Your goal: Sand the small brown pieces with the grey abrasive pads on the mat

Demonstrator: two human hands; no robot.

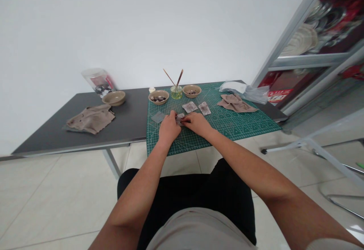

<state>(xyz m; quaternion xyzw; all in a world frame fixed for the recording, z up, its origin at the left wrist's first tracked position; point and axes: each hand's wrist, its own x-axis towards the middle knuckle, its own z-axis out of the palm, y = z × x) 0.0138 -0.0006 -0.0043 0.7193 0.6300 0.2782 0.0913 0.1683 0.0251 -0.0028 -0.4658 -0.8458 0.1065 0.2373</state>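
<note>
Over the green cutting mat [233, 125], my left hand [170, 128] and my right hand [196, 123] meet at a small greyish piece [179, 118]. The left fingers are closed on its left side, and the right fingertips pinch its right side. What the piece is made of is too small to tell. Just beyond my hands lie two speckled squares, one [190, 107] left of the other [204, 108]. A flat grey square [158, 117] rests by my left hand. Behind them stand a bowl of dark pieces [159, 97], a glass jar with two brushes [176, 92] and another bowl [192, 91].
A brown cloth [236, 102] and clear plastic packaging [247, 90] lie at the mat's right. On the dark table [129, 119] at left are another cloth [91, 119], a bowl [114, 98] and a clear plastic container [99, 81]. A small white-topped container [152, 90] stands behind the mat.
</note>
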